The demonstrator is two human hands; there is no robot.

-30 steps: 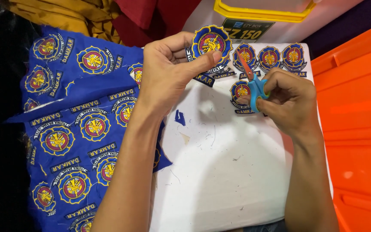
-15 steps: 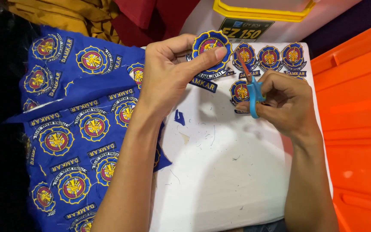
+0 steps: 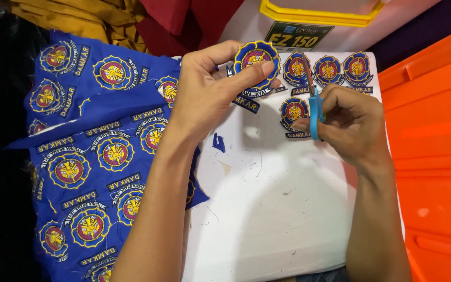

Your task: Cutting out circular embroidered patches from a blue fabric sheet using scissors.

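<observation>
While our left hand [image 3: 210, 99] pinches a round blue-and-yellow embroidered patch [image 3: 256, 63] between thumb and fingers, our right hand [image 3: 353, 125] closes around small blue-handled scissors [image 3: 314, 107]. Just right of the pinch, cut patches [image 3: 329, 70] lie on the white board [image 3: 283, 209].

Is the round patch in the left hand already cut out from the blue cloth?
Yes, cut out: the round patch is pinched alone in the left hand, apart from the blue cloth.

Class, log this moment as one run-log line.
left hand: pinches round embroidered patch | right hand: holds blue-handled scissors | cut patches on white surface | blue patch fabric beside
</observation>
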